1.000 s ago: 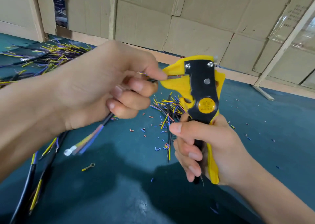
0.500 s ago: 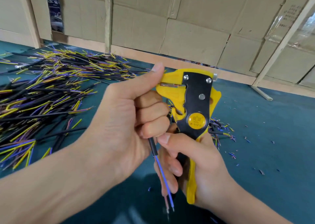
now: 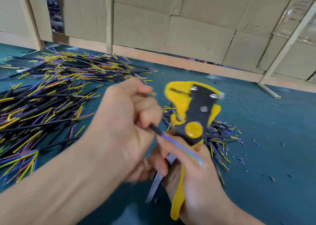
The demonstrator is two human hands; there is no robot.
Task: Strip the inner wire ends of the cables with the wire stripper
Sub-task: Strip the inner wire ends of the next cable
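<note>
1. At the middle of the view, the left hand [image 3: 126, 122] is curled into a fist around a black cable [image 3: 156, 130], thumb laid along the top; the cable is gripped, not merely resting there.
2. Just beside it and lower, the right hand [image 3: 193, 171] is wrapped around the handles of the yellow and black wire stripper [image 3: 191, 115]. How far the handles are squeezed I cannot tell, since both hands are blurred.
3. The cable comes out of the bottom of the left fist and slants down and to the right, across the right hand's fingers. Its long axis runs from upper left to lower right, and its blue and yellow inner wires [image 3: 184, 147] point down toward the right wrist, away from the stripper's head.
4. The stripper stands roughly upright, head up and leaning a little to the left, handles pointing down toward the person.
5. No wire sits in the stripper's mouth, so this looks like a moment between cuts.
6. To the left on the green table [image 3: 273, 130] lies a big heap of cables [image 3: 51, 105]; a smaller bunch [image 3: 220, 139] lies behind the stripper.
7. Short bits of insulation [image 3: 241, 159] scattered to the right suggest many ends are done; which heap is finished I cannot tell.
</note>
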